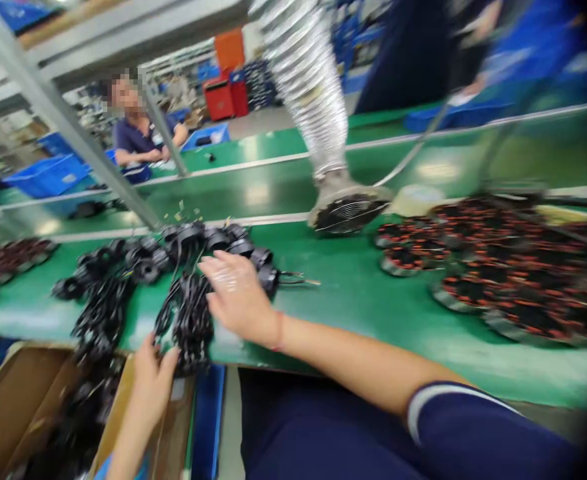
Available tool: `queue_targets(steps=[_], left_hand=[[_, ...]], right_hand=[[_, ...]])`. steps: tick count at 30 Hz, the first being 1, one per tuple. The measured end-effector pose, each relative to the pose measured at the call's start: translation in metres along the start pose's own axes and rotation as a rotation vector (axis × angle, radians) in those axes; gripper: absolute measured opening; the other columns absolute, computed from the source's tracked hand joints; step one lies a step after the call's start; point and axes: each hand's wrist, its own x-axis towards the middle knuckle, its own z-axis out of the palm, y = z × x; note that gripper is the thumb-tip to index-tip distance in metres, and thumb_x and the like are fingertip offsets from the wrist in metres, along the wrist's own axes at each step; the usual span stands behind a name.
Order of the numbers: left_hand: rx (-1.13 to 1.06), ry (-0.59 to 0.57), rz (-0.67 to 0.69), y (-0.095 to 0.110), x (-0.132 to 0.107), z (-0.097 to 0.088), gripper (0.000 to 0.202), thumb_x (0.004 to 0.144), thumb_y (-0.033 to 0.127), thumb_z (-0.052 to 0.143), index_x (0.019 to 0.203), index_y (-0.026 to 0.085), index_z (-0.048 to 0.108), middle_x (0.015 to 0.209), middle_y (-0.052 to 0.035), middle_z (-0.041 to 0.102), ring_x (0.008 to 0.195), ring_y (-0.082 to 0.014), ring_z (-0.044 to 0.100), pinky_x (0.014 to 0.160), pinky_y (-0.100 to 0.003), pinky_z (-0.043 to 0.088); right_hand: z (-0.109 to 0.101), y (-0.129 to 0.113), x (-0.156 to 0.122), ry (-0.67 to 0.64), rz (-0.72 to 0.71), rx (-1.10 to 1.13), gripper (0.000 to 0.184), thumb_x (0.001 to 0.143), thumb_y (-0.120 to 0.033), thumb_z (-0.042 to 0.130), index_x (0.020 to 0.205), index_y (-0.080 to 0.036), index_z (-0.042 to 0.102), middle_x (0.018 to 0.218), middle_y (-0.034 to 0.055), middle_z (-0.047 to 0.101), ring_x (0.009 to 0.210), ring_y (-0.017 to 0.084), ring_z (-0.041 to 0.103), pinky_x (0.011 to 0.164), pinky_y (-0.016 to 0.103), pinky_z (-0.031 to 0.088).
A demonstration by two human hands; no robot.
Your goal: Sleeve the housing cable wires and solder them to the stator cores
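Observation:
My left hand [153, 373] is at the table's front edge, its fingers around the lower end of a black cable [166, 313]. Just right of that cable hangs a thick bundle of black cables [193, 327]. My right hand [238, 297] is over the right side of this bundle, fingers stretched out and apart. Its fingertips are close to the black round motor housings [188, 237], and whether they touch is blurred. Thin bare-ended wires [298, 279] stick out from the housing right of my right hand. Another cable bundle [103, 307] lies further left, below more black housings [146, 267].
A silver flexible duct [306, 87] comes down to a hood [348, 203] over the green table [333, 320]. Copper-wound stators [513, 280] cover the right side. An open cardboard box [28, 387] with black parts stands below left. A person [140, 130] sits opposite.

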Motion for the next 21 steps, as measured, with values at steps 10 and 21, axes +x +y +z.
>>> queue_targets(steps=[10,21], left_hand=[[0.23,0.043,-0.104,-0.004,-0.008,0.01,0.046,0.085,0.037,0.054,0.124,0.012,0.052,0.117,-0.0159,0.052,0.116,-0.0328,0.053,0.102,-0.051,0.044],[-0.711,-0.527,0.025,0.088,-0.06,0.017,0.055,0.091,0.053,0.049,0.134,0.02,0.05,0.121,-0.0136,0.061,0.109,-0.026,0.061,0.097,-0.038,0.048]], right_hand=[[-0.007,0.017,-0.097,-0.652,0.177,-0.217,0.026,0.091,-0.013,0.046,0.105,-0.014,0.068,0.098,0.0121,0.073,0.083,0.024,0.07,0.074,0.034,0.054],[-0.047,0.005,-0.086,-0.427,0.56,1.249,0.034,0.087,-0.053,0.054,0.095,-0.022,0.063,0.074,-0.0001,0.063,0.059,0.011,0.057,0.059,0.026,0.049]])
